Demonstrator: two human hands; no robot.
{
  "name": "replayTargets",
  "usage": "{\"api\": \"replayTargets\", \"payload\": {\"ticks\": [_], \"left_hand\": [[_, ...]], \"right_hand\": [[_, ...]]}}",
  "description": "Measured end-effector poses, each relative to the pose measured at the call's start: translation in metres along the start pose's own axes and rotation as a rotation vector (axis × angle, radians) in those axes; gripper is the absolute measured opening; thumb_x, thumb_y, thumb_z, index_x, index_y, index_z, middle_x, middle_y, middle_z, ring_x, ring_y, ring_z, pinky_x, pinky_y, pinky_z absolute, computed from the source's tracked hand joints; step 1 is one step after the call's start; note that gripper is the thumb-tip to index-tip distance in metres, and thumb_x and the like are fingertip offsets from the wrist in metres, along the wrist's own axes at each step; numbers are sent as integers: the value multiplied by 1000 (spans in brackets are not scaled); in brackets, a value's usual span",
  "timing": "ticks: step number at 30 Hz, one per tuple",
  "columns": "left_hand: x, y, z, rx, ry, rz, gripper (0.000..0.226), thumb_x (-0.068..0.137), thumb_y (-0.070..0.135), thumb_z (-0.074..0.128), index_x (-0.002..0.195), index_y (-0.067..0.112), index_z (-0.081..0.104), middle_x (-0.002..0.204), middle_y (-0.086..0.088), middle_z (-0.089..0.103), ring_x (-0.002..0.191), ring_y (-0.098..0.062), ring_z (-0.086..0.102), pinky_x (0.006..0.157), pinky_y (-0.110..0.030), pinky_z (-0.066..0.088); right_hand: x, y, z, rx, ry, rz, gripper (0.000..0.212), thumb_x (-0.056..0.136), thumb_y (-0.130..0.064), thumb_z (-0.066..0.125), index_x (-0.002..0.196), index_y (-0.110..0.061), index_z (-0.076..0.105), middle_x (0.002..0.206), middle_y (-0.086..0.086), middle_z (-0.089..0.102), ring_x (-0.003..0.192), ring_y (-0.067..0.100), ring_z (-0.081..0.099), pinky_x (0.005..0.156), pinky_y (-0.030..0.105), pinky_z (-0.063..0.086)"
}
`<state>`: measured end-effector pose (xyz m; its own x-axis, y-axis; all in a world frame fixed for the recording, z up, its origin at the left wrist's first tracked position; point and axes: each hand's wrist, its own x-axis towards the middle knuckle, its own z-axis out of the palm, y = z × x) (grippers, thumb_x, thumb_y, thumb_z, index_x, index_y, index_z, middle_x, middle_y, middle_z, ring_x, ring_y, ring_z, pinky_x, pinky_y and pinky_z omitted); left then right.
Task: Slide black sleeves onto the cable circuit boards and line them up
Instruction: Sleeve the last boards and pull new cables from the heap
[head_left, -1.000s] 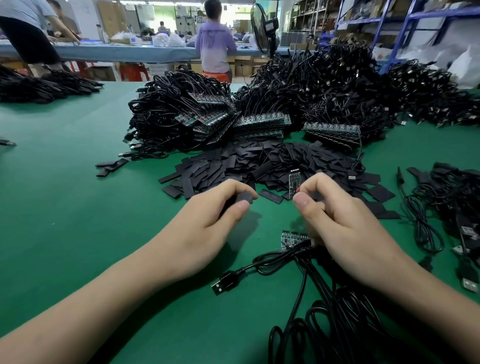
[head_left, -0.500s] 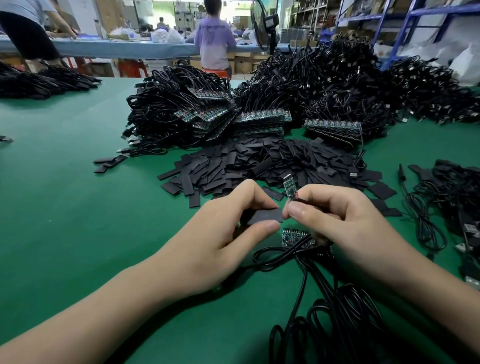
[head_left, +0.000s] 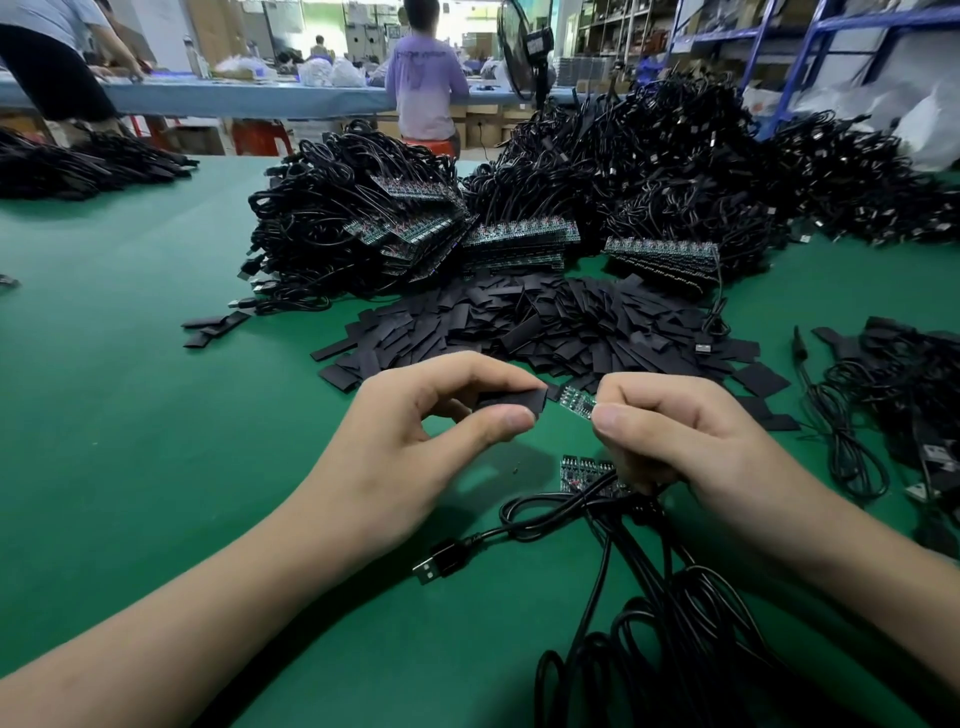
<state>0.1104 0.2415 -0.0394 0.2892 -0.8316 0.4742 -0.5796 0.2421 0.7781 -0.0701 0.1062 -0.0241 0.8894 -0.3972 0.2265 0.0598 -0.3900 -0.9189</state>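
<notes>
My left hand (head_left: 415, 447) pinches a flat black sleeve (head_left: 514, 401) between thumb and forefinger, its open end turned to the right. My right hand (head_left: 670, 436) pinches a small green circuit board (head_left: 575, 401) by its right end, and the board's free tip meets the sleeve's mouth. Under my right hand, a short row of bare boards (head_left: 587, 470) lies on the green table (head_left: 156, 415). Their black cables (head_left: 654, 613) run toward me, one ending in a USB plug (head_left: 441, 564).
A heap of loose black sleeves (head_left: 545, 327) lies just beyond my hands. Behind it stand tall piles of coiled cables with stacked boards (head_left: 415, 228). More cables (head_left: 893, 395) lie at the right. Several people work at a far table (head_left: 249, 101).
Both hands have risen off the table and come together. The board has swung from upright to level, and its tip now meets the sleeve's open end.
</notes>
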Motion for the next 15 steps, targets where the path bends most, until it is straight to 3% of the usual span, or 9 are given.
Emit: {"api": "replayTargets", "payload": {"ticks": [3,8,15], "left_hand": [[-1,-1,0,-13,-15,-8,13,88,31,73,101,34,75,95,11,76,89,-15,70,84,-31,55],[-1,-1,1,-16,-15,-15,14,87,29,72,100,35,75,95,11,76,88,-15,70,83,-28,55],[-1,-1,-1,101,-6,42,15,87,35,73,102,30,76,93,17,74,89,-14,68,82,-24,53]], "right_hand": [[-1,-1,1,-5,-29,-12,35,90,-42,57,64,-21,47,62,-3,38,59,13,34,55,28,30],[0,-1,1,-42,-32,-8,34,94,-30,56,62,-26,49,62,-4,38,59,15,34,56,31,29],[-1,-1,1,-77,-78,12,35,95,-31,56,62,-26,48,63,-6,35,60,13,31,57,31,27]]}}
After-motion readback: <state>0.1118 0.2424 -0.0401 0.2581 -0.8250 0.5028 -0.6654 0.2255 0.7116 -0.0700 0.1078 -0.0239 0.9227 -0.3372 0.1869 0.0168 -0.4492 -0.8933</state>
